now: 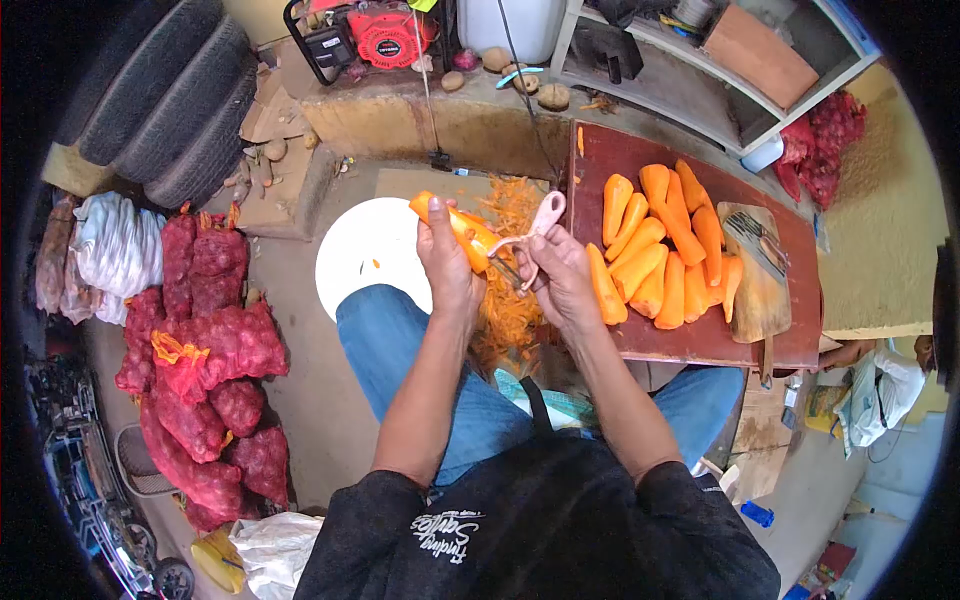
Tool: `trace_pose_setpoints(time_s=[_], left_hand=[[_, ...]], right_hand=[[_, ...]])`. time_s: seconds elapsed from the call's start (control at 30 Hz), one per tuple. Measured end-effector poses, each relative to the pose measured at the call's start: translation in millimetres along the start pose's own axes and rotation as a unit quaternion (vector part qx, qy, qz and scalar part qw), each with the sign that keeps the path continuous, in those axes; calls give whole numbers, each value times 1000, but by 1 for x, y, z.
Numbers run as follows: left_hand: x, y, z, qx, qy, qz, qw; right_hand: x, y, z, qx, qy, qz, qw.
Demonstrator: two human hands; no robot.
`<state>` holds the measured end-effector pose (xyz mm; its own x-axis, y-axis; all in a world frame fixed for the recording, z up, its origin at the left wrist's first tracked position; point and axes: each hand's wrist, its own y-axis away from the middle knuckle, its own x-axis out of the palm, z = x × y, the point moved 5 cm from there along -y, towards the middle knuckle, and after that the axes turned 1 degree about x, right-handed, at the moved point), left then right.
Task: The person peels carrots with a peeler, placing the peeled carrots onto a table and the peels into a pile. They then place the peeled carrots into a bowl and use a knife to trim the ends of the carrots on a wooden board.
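Observation:
An orange carrot (470, 240) is gripped in my left hand (450, 262), its thick end pointing up and left. My right hand (560, 275) holds a pale pink peeler (547, 215), with its blade end close to the carrot's lower right end. Orange peelings (510, 320) lie in a heap beneath my hands. On the red table (650, 345) to the right rest several peeled carrots (665, 250). Beside them is a wooden board (760, 310) with a knife and other metal utensils on it.
A round white surface (350, 250) is left of my hands. Red net sacks (225, 345) and stacked tyres (165, 90) stand further left. A concrete ledge (450, 120) and a metal shelf (680, 75) are ahead. Another person (885, 385) is at far right.

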<state>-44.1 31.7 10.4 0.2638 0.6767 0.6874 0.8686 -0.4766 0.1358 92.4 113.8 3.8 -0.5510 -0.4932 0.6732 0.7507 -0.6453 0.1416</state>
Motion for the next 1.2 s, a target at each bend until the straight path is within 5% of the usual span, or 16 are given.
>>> trace_pose_setpoints(time_s=[0.4, 0.6, 0.97, 1.07, 1.2], left_hand=[[-1, -2, -16, -31, 40, 40, 998], [6, 4, 10, -166, 35, 88, 982], [5, 11, 31, -220, -66, 112, 967], [1, 16, 30, -188, -220, 167, 943], [11, 23, 31, -198, -166, 172, 951]], right_hand=[[-38, -18, -1, -10, -5, -34, 999], [7, -3, 33, -38, -30, 19, 999], [7, 3, 26, 20, 141, 52, 988], [-1, -28, 34, -47, 183, 22, 982], [-1, -73, 56, -121, 204, -45, 971]])
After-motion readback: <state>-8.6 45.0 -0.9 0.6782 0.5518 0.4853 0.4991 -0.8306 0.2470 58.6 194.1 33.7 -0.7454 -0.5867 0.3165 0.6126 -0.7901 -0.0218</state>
